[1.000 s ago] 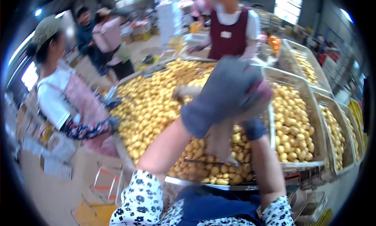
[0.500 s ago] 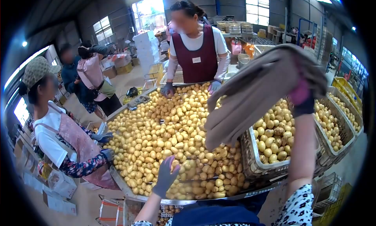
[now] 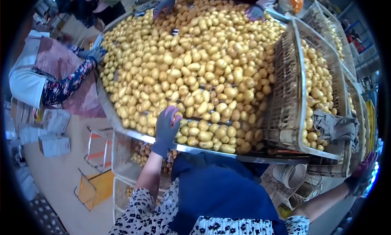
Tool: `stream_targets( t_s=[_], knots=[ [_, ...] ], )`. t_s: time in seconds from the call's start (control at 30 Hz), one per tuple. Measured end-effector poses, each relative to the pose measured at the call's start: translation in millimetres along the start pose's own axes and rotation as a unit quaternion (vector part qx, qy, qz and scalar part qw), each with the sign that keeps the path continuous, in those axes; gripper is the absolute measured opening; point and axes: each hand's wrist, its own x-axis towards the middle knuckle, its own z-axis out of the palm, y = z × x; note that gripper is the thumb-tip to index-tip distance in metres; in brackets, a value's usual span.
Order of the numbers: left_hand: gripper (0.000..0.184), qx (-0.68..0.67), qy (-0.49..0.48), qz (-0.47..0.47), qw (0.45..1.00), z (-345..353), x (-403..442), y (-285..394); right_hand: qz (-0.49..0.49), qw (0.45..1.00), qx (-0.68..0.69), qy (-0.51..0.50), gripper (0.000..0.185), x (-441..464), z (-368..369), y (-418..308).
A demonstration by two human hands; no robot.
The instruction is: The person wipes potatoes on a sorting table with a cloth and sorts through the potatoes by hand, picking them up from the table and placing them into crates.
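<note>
Now that the cloth drapes the crate, whether left hand or right hand pinches is unclear.

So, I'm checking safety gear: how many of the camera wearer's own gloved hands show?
2: the grey-and-purple gloved left hand at the silvery near rim of the potato table, and the dark-and-purple gloved right hand low at far right.

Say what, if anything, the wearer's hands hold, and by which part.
It cannot be told: left hand at potatoes, grip hidden; right hand dim, at picture edge.

Head view down onto potatoes
</note>
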Motion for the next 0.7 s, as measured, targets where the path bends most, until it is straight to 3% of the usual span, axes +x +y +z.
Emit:
stream_targets(
  t_s=[0.03,0.1,0.13,0.17,0.2,0.23,0.27,0.33,0.4,0.43,0.5,0.6,0.67,0.7],
  knots=[
    [0.029,0.021,0.014,-0.003,1.000,2,-5,-7,0.100,0.973,0.205,0.036,0.049,-6,49,-123],
    [0.030,0.077,0.015,0.017,0.997,5,-6,-6,0.143,0.969,0.199,0.041,0.052,-24,127,-277],
    [0.031,0.128,0.019,0.044,0.991,7,-5,-4,0.096,0.985,0.142,-0.031,0.053,-46,152,-307],
    [0.036,0.182,0.012,0.062,0.981,11,-6,0,0.020,0.969,0.226,-0.102,0.053,-71,179,-309],
    [0.036,0.185,0.008,0.064,0.981,14,-7,4,0.117,0.950,0.166,-0.237,0.051,-105,199,-324],
    [0.040,0.238,0.003,0.071,0.969,17,-6,9,0.108,0.891,0.322,-0.302,0.048,-109,228,-362],
    [0.045,0.289,-0.003,0.078,0.954,19,-6,10,0.041,0.845,0.337,-0.412,0.044,-110,261,-375],
    [0.047,0.309,-0.014,0.076,0.948,22,-9,-9,-0.117,0.859,0.192,-0.460,0.043,-164,323,-367],
    [0.043,0.386,-0.042,0.069,0.919,16,2,-16,-0.118,0.836,0.142,-0.516,0.043,-198,353,-353],
    [0.041,0.386,0.014,0.072,0.919,24,6,-42,-0.130,0.844,0.131,-0.504,0.045,-216,365,-341],
    [0.037,0.397,0.025,-0.001,0.918,16,37,-57,-0.144,0.848,0.122,-0.496,0.047,-223,371,-336],
    [0.037,0.399,0.034,-0.070,0.914,7,85,-61,-0.077,0.852,0.151,-0.496,0.047,-217,368,-335],
    [0.039,0.388,0.107,0.093,0.911,10,114,-35,-0.065,0.878,0.177,-0.440,0.038,-217,358,-332],
    [0.042,0.258,0.023,0.110,0.960,20,124,-18,-0.059,0.879,0.174,-0.439,0.038,-219,353,-328]
  ],
)
